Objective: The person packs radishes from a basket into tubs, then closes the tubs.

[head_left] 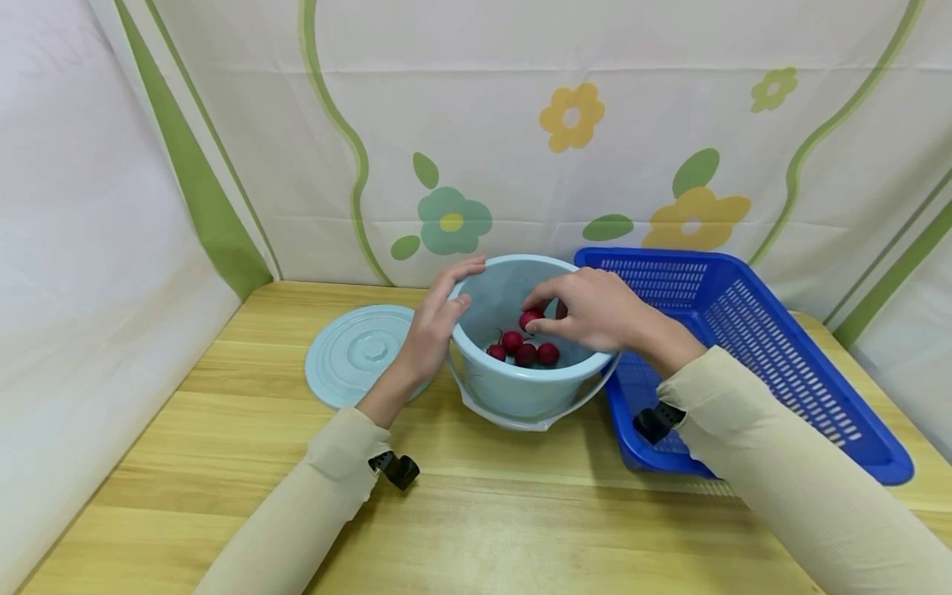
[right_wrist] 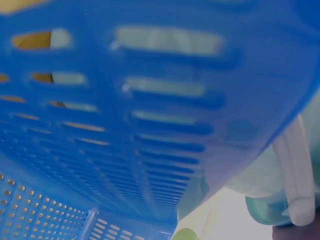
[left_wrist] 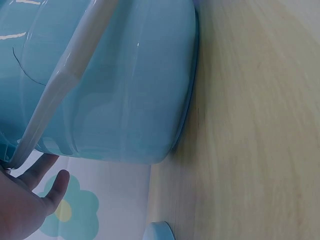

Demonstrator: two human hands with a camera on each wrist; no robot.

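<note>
a light blue bucket (head_left: 521, 388) stands on the wooden table (head_left: 476, 512) near its back edge, its white handle (head_left: 513, 420) folded down against the front wall. in the bottom lie several small red fruits (head_left: 525, 354), bunched together. the right hand (head_left: 595, 312) reaches over the bucket's right rim into the opening, and its thumb and fingertips pinch one red fruit (head_left: 530, 317) held just above the others. the left hand (head_left: 434, 328) lies flat against the outside of the bucket's left wall, fingers straight and relaxed, fingertips up at the rim; the left wrist view shows the same fingers (left_wrist: 50, 187) beside the blue wall (left_wrist: 125, 80) and the white handle (left_wrist: 60, 85)

to the left of the bucket, partly hidden behind the left hand and wrist, the round light blue lid (head_left: 357, 351) lies flat on the table, just beside the bucket. to the right a blue slotted plastic basket (head_left: 773, 355) sits touching or almost touching the bucket; the right forearm in its beige sleeve (head_left: 788, 471) crosses over the basket's near left corner and covers part of it. the right wrist view is filled by the basket's slotted wall (right_wrist: 150, 115), blurred, with a bit of the white handle (right_wrist: 297, 175) at the right edge

a white cloth with green stems and yellow and green flowers (head_left: 573, 116) hangs behind the table and along both sides
</note>
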